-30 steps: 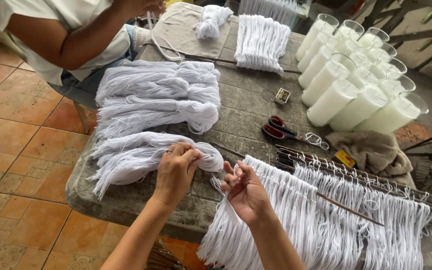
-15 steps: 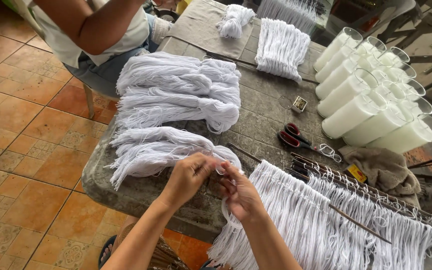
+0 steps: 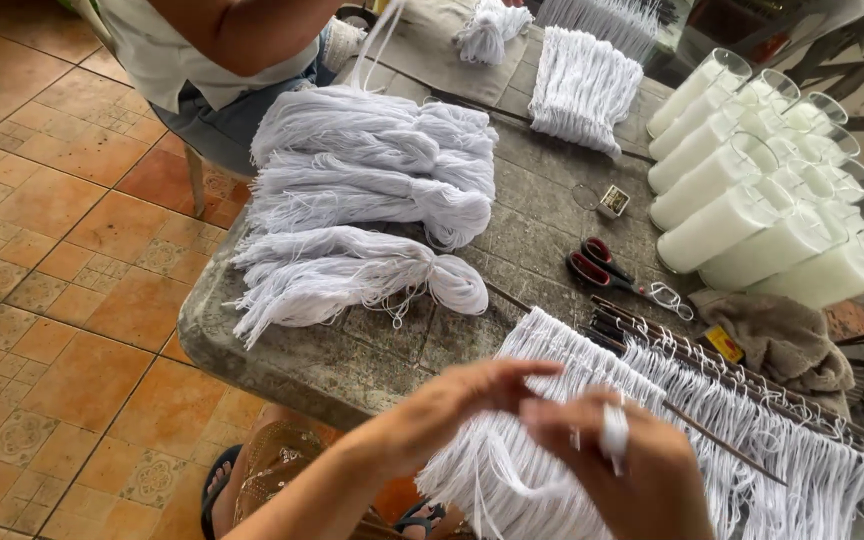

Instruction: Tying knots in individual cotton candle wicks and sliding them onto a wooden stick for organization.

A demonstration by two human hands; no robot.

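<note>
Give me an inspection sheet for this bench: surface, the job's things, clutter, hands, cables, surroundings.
Surface: worn grey stone table.
Job's things: white string wound on right hand; white string bundles; strings hanging from thin rods.
Clutter: red-handled scissors, small box, brown rag, wax-filled glasses.
Hands: left hand pinching string, blurred.
Cables: nothing seen.
Surroundings: orange floor tiles; another person seated.
</note>
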